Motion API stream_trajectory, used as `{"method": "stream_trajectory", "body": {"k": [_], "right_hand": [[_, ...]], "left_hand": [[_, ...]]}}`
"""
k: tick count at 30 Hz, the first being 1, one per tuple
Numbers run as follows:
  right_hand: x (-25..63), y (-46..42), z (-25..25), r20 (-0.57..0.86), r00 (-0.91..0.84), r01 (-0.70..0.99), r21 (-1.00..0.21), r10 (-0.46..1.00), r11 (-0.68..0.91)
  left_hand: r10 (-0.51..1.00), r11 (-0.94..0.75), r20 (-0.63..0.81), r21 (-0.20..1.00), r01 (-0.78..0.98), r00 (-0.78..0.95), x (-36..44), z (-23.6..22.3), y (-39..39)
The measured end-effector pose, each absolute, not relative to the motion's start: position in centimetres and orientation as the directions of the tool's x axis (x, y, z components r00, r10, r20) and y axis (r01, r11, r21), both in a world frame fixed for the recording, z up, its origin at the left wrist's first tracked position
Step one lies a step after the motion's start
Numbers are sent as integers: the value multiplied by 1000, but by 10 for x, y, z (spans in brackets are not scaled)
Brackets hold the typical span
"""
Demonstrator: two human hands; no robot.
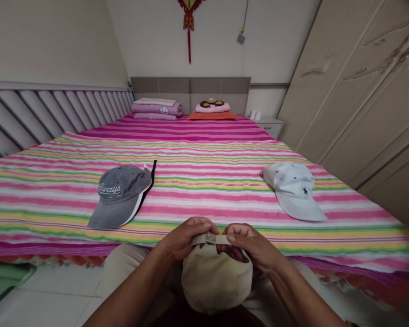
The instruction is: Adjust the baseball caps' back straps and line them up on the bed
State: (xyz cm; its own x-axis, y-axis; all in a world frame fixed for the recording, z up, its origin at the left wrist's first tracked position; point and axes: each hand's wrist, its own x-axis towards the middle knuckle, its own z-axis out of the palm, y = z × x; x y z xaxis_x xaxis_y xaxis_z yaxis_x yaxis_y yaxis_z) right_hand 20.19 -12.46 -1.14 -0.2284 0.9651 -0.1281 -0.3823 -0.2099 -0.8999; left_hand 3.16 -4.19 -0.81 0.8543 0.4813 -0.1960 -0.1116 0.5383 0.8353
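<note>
Far left: green stool [12, 277], smooth molded look, on pale tile [61, 295]. Above it, grey slatted rail [37, 85] along the bed side. Bedspread [204, 181] is striped cloth in pink, white, yellow and green, slightly rumpled. Grey cap [122, 179] on it: washed-look fabric, rounded crown, raised white lettering, curved brim toward near left, dark strap [154, 169] sticking up on its right. Folded purple quilts [157, 110] behind, soft stacked slabs against a padded-looking headboard [167, 85].

Left hand [192, 234]: fingers and thumb pinched narrow on the left part of the strap band [221, 239], just beside the buckle [211, 238]. Buckle is a small, shiny, squarish plate. Beige cap [218, 284] is between the hands, over the lap at the near bed edge: matte cloth, domed crown, slightly creased. Its arched back cutout sits on the far side, strap across it. Strap's long axis runs left-right, about level; crown bulges toward the wearer. Brim hidden, so can't tell its heading. Right hand [254, 245]: same narrow pinch, on the strap's right part; fingers cover that end.

Right of it, well apart: white cap [295, 179], wrinkled cloth, small dark emblem, curved brim toward near right. Far right: cream wardrobe [347, 81], carved-look panels.
</note>
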Motion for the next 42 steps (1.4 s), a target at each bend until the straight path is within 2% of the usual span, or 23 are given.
{"method": "stream_trajectory", "body": {"k": [17,26,32,42], "right_hand": [[198,-127,-14,-140,-221,-412,-884,965,-222],[198,-127,-6,-99,-240,-295,-940,966,-169],[196,-129,0,-182,-220,-105,-972,958,-209],[195,-130,-1,-194,-252,-116,-967,948,-229]], "left_hand": [[495,614,-174,763,-201,851,34,-15,-44],[455,606,-163,777,-170,875,35,-16,-45],[444,597,-178,790,-142,878,37,-15,-49],[476,591,-165,787,-176,864,38,-18,-52]]}}
